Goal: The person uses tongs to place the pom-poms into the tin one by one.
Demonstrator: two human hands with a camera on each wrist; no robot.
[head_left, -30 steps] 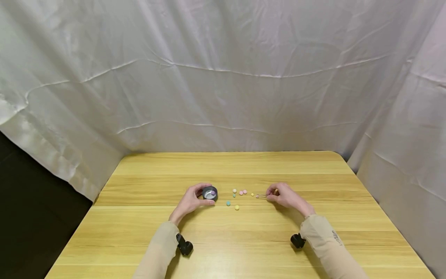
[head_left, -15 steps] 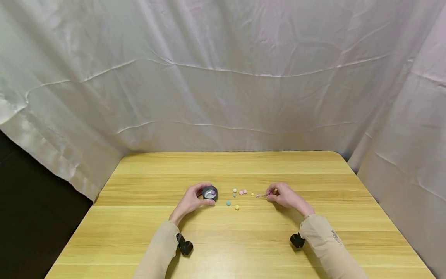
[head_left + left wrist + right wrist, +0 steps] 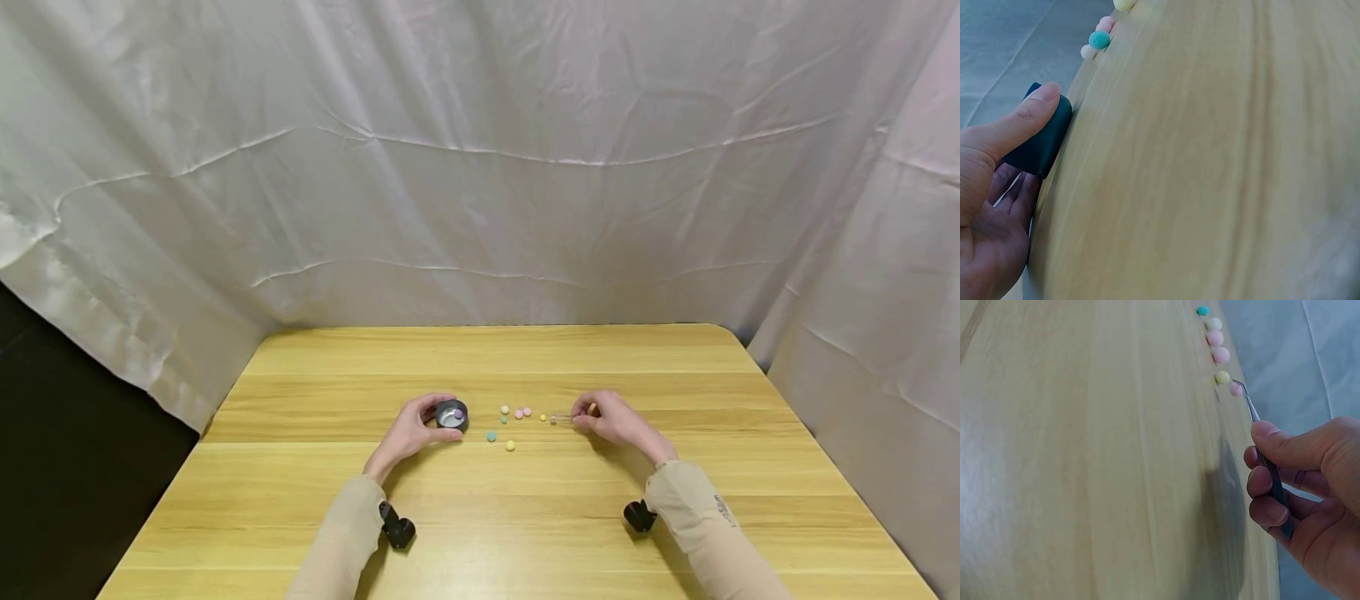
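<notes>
My left hand (image 3: 411, 429) grips a small dark round tin (image 3: 1047, 140) on the table, thumb on one side and fingers on the other. Inside it lies a purple pompom (image 3: 459, 414). In the right wrist view, my right hand (image 3: 1310, 481) holds bent-tip tweezers (image 3: 1277, 487) between thumb and fingers. Their tip is at a pink pompom (image 3: 1235, 390); whether it pinches the ball, I cannot tell. Close by lies a yellow pompom (image 3: 1222, 377). Two more pink pompoms (image 3: 1221, 355) sit in the row past it.
Between the hands, a teal pompom (image 3: 491, 437), a larger yellow pompom (image 3: 510, 446), a cream pompom (image 3: 505, 410) and a small green pompom (image 3: 504, 420) lie on the wooden table (image 3: 480, 517). A grey curtain (image 3: 480, 208) hangs behind the table's far edge.
My right hand and the tweezers have shifted very slightly away from me. The left hand, the tin and the loose pompoms stay in place.
</notes>
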